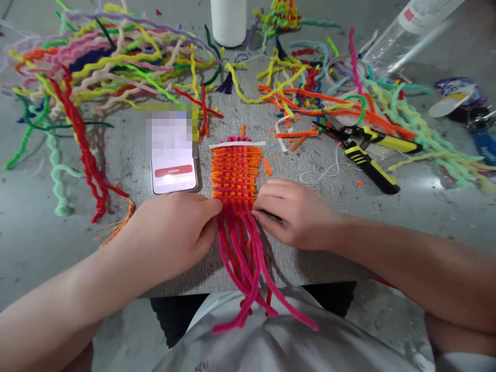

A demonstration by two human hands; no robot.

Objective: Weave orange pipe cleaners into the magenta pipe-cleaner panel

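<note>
Logged from my remote seat: 1 woven orange-and-pink piece (234,173), near centre of the grey table (310,266), pink strands (253,258) trailing over the near edge. Left hand (178,225) — pinching its left near corner; right hand (296,214) — pinching the right. I list 1 phone (173,155), left; 1 pair of pliers (356,153), right; 1 white bottle (229,23), far.

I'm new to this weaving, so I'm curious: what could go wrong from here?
The left hand and right hand pinch the woven piece; uneven pulling might skew its rows. Loose pink strands hang past the edge of the table and could tangle. The phone lies just beyond the left hand, so a nudge might shift it.
</note>
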